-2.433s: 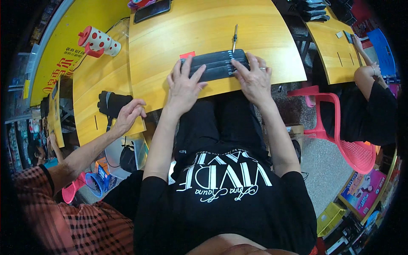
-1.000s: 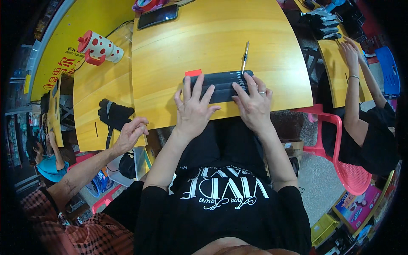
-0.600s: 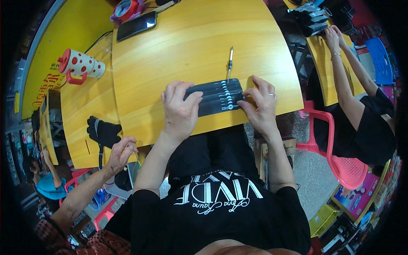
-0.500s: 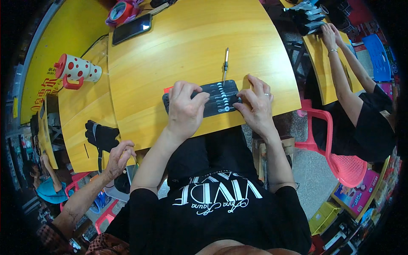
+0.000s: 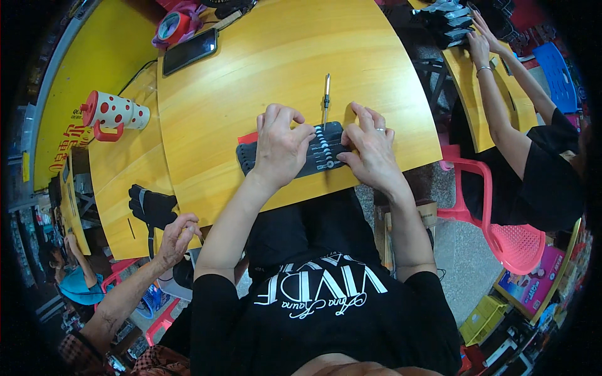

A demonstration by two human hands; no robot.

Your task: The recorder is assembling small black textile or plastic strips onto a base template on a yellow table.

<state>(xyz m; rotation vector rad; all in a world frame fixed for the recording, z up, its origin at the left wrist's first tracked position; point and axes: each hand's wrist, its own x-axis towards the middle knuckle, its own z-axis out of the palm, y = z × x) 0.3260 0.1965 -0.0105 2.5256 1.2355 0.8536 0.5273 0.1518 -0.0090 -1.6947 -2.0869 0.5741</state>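
A flat dark case (image 5: 311,165) with a row of white printed marks lies near the table's front edge, slightly tilted to my line of view. Over its left part my left hand (image 5: 280,145) is closed, fingers curled and thumb near the index finger; whatever they pinch is hidden. My right hand (image 5: 371,145), with a ring on one finger, grips the case's right end between thumb and fingers. Just beyond the case's far edge lies a thin silver-and-black tool (image 5: 327,100), like a slim screwdriver or pen. A red piece (image 5: 248,138) shows beside my left hand.
On the yellow table (image 5: 263,69) are a phone (image 5: 190,51), red tape roll (image 5: 174,27), polka-dot tumbler (image 5: 119,116) and black gloves (image 5: 152,205). Another person's hand (image 5: 179,239) is at the lower left. A co-worker's hands (image 5: 481,47) are at the right table, near a pink chair (image 5: 483,207).
My left thumb has risen toward the index finger. My right hand's fingers have shifted slightly on the case's end. The whole view has moved a little; the neighbour's hand at left is lower.
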